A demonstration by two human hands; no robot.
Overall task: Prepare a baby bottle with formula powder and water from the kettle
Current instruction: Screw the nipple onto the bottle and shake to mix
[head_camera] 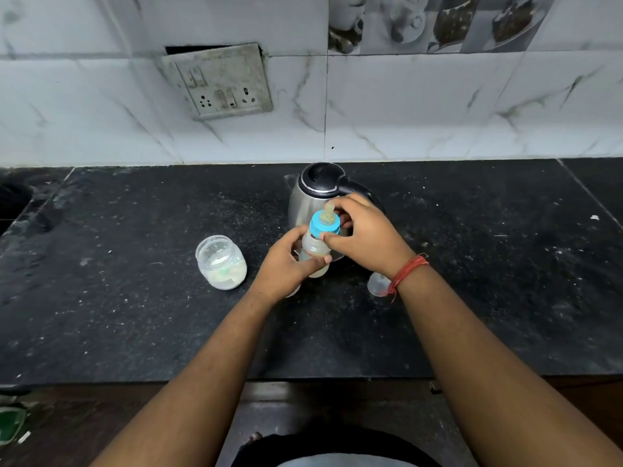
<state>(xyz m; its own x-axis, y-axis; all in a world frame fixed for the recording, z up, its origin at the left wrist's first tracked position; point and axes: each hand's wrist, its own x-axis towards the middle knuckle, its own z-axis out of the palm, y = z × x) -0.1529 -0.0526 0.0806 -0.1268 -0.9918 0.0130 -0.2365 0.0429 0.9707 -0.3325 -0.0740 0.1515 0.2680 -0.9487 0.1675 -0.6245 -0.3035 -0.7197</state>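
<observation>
A small clear baby bottle [315, 246] with pale liquid inside is held over the black counter [135, 315]. My left hand [286, 264] grips its body from the left. My right hand [364, 237] pinches the blue nipple ring [324, 223] on top, with the yellowish teat pointing up. Just behind the bottle stands a steel kettle [305, 200] with a black lid, shut. An open clear jar [220, 262] with white formula powder stands to the left.
A clear bottle cap [377, 283] lies on the counter under my right wrist. A switch and socket plate [219, 82] hangs on the tiled wall behind. The counter's front edge runs below my forearms, and a sink edge shows at far left.
</observation>
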